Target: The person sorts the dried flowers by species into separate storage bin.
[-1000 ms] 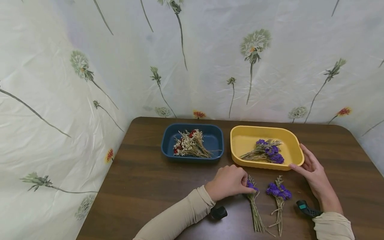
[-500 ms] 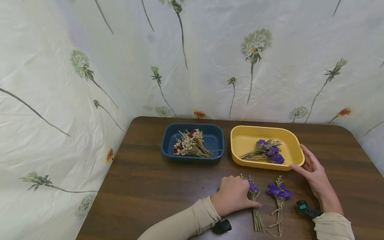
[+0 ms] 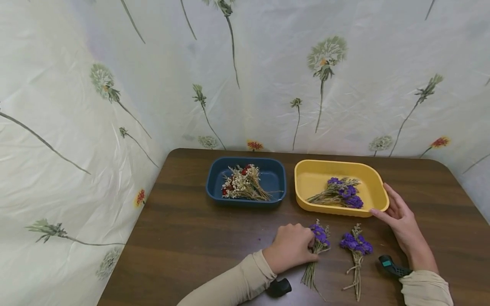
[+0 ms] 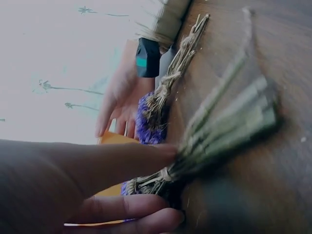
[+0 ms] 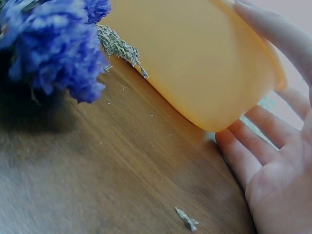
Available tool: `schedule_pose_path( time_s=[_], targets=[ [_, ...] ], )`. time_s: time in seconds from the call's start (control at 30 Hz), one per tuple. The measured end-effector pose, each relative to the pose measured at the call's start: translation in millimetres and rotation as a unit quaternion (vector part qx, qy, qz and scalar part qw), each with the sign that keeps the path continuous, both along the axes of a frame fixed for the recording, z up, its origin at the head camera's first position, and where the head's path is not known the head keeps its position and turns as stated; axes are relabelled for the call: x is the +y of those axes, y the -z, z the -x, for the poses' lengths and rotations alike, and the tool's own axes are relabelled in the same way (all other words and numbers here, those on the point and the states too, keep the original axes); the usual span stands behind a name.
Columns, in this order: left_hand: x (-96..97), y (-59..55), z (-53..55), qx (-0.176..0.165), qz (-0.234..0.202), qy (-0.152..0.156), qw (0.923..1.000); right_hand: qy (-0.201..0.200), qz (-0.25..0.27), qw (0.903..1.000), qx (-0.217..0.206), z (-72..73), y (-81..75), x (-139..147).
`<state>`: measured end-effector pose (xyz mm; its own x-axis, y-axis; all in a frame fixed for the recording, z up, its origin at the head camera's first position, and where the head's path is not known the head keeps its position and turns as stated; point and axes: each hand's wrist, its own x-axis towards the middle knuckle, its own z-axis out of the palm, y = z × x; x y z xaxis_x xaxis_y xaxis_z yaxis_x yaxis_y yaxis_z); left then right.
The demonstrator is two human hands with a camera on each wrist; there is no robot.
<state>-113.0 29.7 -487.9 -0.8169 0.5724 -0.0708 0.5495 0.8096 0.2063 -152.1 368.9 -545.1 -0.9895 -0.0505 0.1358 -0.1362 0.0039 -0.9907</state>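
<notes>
My left hand (image 3: 292, 250) pinches a small tied bunch of dried purple flowers (image 3: 320, 234) low over the table. In the left wrist view its thumb and fingers close around the stems (image 4: 234, 129) near the tie, and the blossoms are partly hidden. A second purple bunch (image 3: 356, 244), bound with twine, lies just to the right. My right hand (image 3: 402, 229) holds the near right corner of a yellow tray (image 3: 325, 208), thumb at the front rim and fingers along the side. More purple dried flowers (image 3: 346, 192) lie inside that tray.
Left of the yellow tray stands a dark blue tray (image 3: 214, 196) with white and red dried flowers (image 3: 243, 182). Both sit on a brown wooden table (image 3: 183, 238) before a dandelion-print cloth (image 3: 264, 85). A dried bit (image 5: 186, 218) lies on the wood.
My left hand has gone from the blossoms down to the stems and shifted the bunch slightly left, its stem ends swinging left. The right hand and both trays have stayed put.
</notes>
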Motion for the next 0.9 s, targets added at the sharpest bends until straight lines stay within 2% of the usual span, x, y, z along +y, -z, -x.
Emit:
schedule_pose_path(
  time_s=[0.3,0.67,0.77,0.9],
  targets=[
    [-12.2,-2.7,11.5,-0.054,-0.023,0.002,0.9983,0.000,0.000,1.0000,0.000,-1.6,0.5,0.7],
    [-26.1,-3.6,23.5,-0.038,-0.076,-0.007,0.9964,0.002,-0.001,1.0000,-0.007,-0.9,-0.8,0.0],
    [-28.2,-5.6,26.2,-0.050,-0.079,-0.009,0.9956,0.002,0.003,1.0000,-0.007,-0.7,0.1,0.5],
    [-30.2,-5.5,29.3,-0.071,-0.071,0.003,0.9950,-0.001,0.005,1.0000,-0.005,-0.5,0.9,0.8]
  ],
)
